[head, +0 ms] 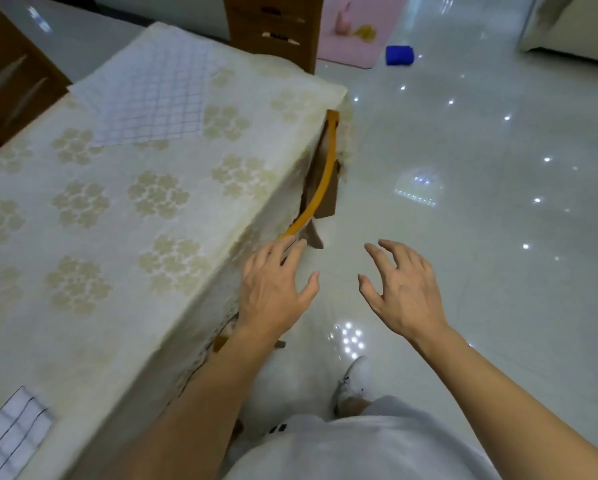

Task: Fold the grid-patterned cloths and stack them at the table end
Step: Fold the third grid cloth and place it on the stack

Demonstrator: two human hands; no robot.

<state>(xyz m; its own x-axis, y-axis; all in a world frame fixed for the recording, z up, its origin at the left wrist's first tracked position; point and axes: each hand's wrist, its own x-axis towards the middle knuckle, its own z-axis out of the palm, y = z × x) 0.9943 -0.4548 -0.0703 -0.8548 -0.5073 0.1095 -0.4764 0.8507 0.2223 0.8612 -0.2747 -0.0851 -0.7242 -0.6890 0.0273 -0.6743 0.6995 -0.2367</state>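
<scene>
A white cloth with a blue grid (152, 95) lies spread and partly folded at the far end of the table (124, 216), which wears a cream floral cover. Another grid-patterned cloth (10, 434) with dark lines shows at the near left corner, cut off by the frame edge. My left hand (273, 285) hovers past the table's right edge, fingers spread and holding nothing. To its right, over the floor, my right hand (401, 289) is also spread with nothing in it. Both hands are far from either cloth.
A wooden chair (321, 181) is tucked under the table's right side, its curved back poking out. Another wooden chair (273, 26) stands at the far end. A blue block (399, 55) and a pink mat (359, 26) lie on the glossy tiled floor. My white shoe (354, 382) shows below.
</scene>
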